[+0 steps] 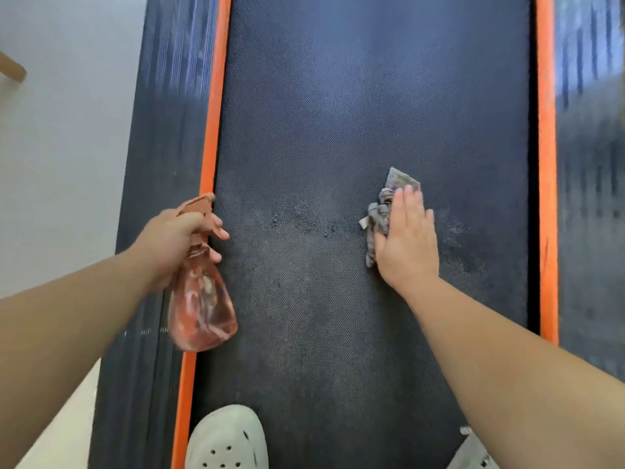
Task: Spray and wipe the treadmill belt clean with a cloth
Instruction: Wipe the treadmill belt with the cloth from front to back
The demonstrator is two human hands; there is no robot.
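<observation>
The dark textured treadmill belt point(338, 113) runs up the middle of the view, with wet spray droplets point(304, 218) scattered across its centre. My right hand point(407, 238) lies flat on a crumpled grey cloth point(380, 211), pressing it onto the belt right of centre. My left hand point(179, 238) grips the neck of a translucent orange-pink spray bottle point(201, 306) at the belt's left edge; its nozzle points right over the belt, and a finger rests at the trigger.
Orange strips point(211, 147) point(546, 164) border the belt on both sides, with ribbed dark side rails point(159, 164) beyond them. A white perforated clog point(228, 438) stands on the belt at the bottom. Pale floor point(61, 164) lies to the left.
</observation>
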